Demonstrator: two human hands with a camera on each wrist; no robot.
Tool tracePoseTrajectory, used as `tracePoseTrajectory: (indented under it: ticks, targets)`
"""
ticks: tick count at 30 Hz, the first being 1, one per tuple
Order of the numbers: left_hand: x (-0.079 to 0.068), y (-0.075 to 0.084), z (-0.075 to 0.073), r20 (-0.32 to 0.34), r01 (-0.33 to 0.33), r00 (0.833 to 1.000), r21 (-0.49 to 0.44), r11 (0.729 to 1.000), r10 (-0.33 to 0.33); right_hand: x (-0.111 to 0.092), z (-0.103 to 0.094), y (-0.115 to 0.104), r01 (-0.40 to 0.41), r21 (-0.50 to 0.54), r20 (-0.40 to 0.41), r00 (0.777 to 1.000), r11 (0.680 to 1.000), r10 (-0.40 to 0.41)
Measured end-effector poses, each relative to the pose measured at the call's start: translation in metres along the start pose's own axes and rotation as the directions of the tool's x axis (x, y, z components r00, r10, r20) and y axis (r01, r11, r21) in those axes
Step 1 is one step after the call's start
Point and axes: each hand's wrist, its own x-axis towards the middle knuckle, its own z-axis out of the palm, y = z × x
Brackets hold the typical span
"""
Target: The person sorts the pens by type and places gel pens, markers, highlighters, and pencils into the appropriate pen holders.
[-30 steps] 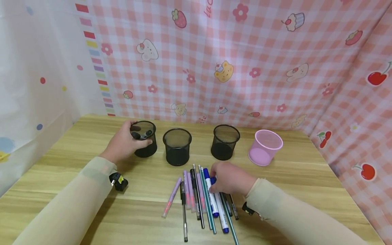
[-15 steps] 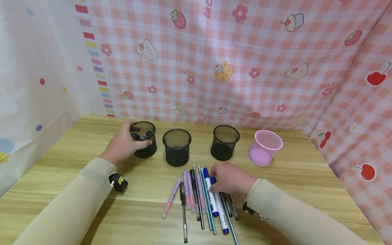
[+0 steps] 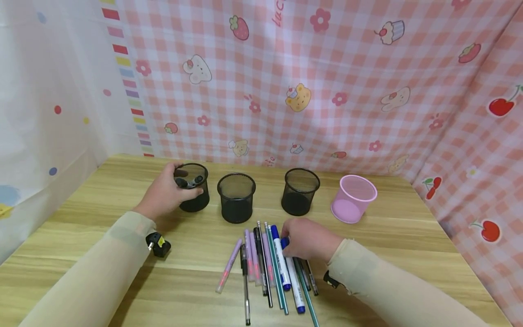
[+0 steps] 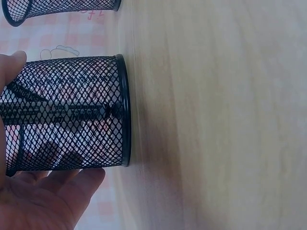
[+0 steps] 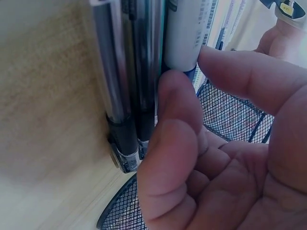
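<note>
My left hand (image 3: 163,193) grips the leftmost black mesh pen cup (image 3: 198,203), thumb on the near side and fingers round the far side. Dark-ended pens stand inside that cup; the left wrist view shows one dark shaft (image 4: 57,112) through the mesh. Over the spread of pens, my right hand (image 3: 308,238) pinches a white whiteboard marker (image 3: 295,286) with blue ends, between thumb and index finger near its cap. A second blue-capped marker (image 3: 279,259) lies just left of it. Clear-barrelled black pens (image 5: 124,96) lie beside the right fingers.
Two more black mesh cups, one centre-left (image 3: 237,209) and one centre-right (image 3: 296,204), and a pink cup (image 3: 349,209) stand along the back. Pink highlighters (image 3: 229,265), a black gel pen (image 3: 245,281) and green pencils (image 3: 279,286) lie on the wooden table (image 3: 175,295).
The right thumb and index finger have shifted very slightly at the marker, baring a little more of its blue cap. The left hand stays on its cup.
</note>
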Motion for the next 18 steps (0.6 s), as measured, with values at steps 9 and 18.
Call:
tracePoseTrajectory:
  ticks: [9, 18]
  targets:
    - [-0.0014, 0.002, 0.0, -0.001, 0.01, 1.0, -0.005, 1.0, -0.01, 0.0013, 0.0009, 0.0003, 0.008, -0.032, -0.009, 1.0, 0.999, -0.008]
    - [-0.0014, 0.0028, 0.0, -0.001, 0.011, 1.0, 0.005, 1.0, -0.011, 0.0052, 0.0037, 0.0003, -0.009, -0.092, -0.011, 1.0, 0.996, 0.008]
